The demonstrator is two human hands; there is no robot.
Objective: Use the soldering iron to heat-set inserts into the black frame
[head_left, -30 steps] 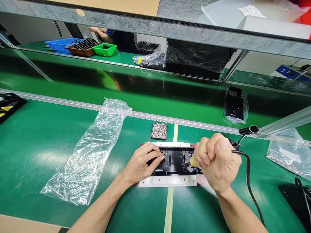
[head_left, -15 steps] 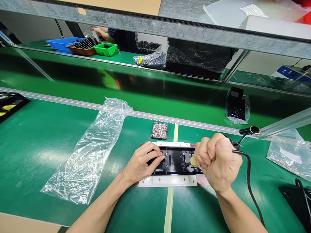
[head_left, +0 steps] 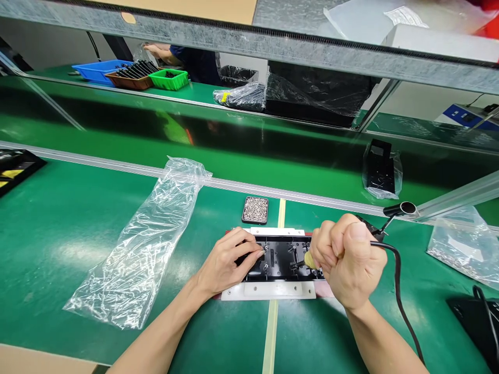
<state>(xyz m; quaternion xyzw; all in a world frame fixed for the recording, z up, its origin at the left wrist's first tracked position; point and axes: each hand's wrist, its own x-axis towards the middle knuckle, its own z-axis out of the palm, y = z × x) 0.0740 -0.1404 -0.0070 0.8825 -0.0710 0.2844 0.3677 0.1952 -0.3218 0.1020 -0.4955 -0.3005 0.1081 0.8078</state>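
A long black plastic housing [head_left: 278, 259] with ribs and small posts lies in a white fixture [head_left: 268, 290]. My left hand [head_left: 230, 257] rests over the housing's left end, thumb and fingertips pinched together; whatever is between them is too small to make out. In a fist, my right hand [head_left: 351, 259] grips a corded soldering iron [head_left: 309, 260] with a yellowish collar. Its dark tip points down and left at a post inside the housing. Just behind the fixture sits a small square black tray [head_left: 255, 210] full of tiny metal pieces.
A clear plastic bag [head_left: 144, 249] lies to the left. At right are a tubular iron holder [head_left: 401, 209], a bag of metal parts [head_left: 462, 246] and the iron's black cord [head_left: 398, 291]. A metal shelf [head_left: 234, 39] spans overhead; beyond it a co-worker's hand [head_left: 159, 51] shows.
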